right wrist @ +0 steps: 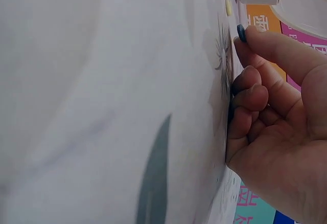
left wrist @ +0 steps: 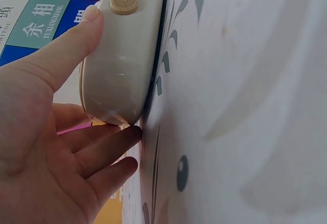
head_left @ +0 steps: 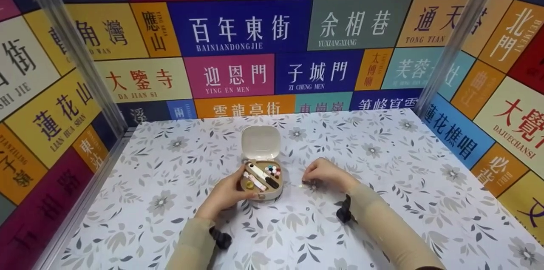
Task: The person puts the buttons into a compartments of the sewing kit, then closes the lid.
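A small cream sewing box (head_left: 274,194) stands on the table with its lid (head_left: 261,141) raised. My left hand (head_left: 225,191) grips its left side, thumb at the front near a round tan button-shaped clasp (left wrist: 124,2) and fingers around the side. Inside lie a white tool with a black end (head_left: 267,178), colored buttons (head_left: 272,169) and a yellow round item (head_left: 250,185). To the right of the box, my right hand (head_left: 327,171) pinches a small dark blue button (right wrist: 241,33) between thumb and index finger, just above the cloth. A pale yellow button (head_left: 301,186) lies beside that hand.
A white cloth with grey leaves and flowers (head_left: 165,206) covers the table. Walls of colored sign panels (head_left: 238,27) stand behind and at both sides, with metal corner posts (head_left: 446,44). Black straps (head_left: 344,209) sit on both wrists.
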### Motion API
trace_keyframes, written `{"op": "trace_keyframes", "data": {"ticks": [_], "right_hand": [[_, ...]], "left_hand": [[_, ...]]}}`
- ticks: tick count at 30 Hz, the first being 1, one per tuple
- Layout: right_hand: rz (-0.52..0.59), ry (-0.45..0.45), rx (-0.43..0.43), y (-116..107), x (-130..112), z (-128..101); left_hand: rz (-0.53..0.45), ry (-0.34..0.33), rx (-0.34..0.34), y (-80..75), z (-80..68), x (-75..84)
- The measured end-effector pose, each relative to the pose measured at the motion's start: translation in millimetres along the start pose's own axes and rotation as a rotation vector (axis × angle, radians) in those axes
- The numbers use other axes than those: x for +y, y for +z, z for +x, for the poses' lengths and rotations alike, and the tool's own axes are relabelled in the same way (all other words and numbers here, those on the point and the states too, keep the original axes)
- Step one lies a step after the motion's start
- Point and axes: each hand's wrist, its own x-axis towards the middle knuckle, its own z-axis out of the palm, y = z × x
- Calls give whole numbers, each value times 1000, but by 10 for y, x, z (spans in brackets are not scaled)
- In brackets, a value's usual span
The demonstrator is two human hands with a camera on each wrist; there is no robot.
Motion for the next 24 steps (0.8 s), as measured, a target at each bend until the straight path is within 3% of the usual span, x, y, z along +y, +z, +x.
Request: {"op": "trace_keyframes", "data": {"ticks": [19,24], "right_hand": [[-2,58,64,32,-11,15],[-57,16,119,-5,-42,54]], "left_hand": [[-25,-9,-13,18,-22,15],[5,6,1,2,-6,22]]}}
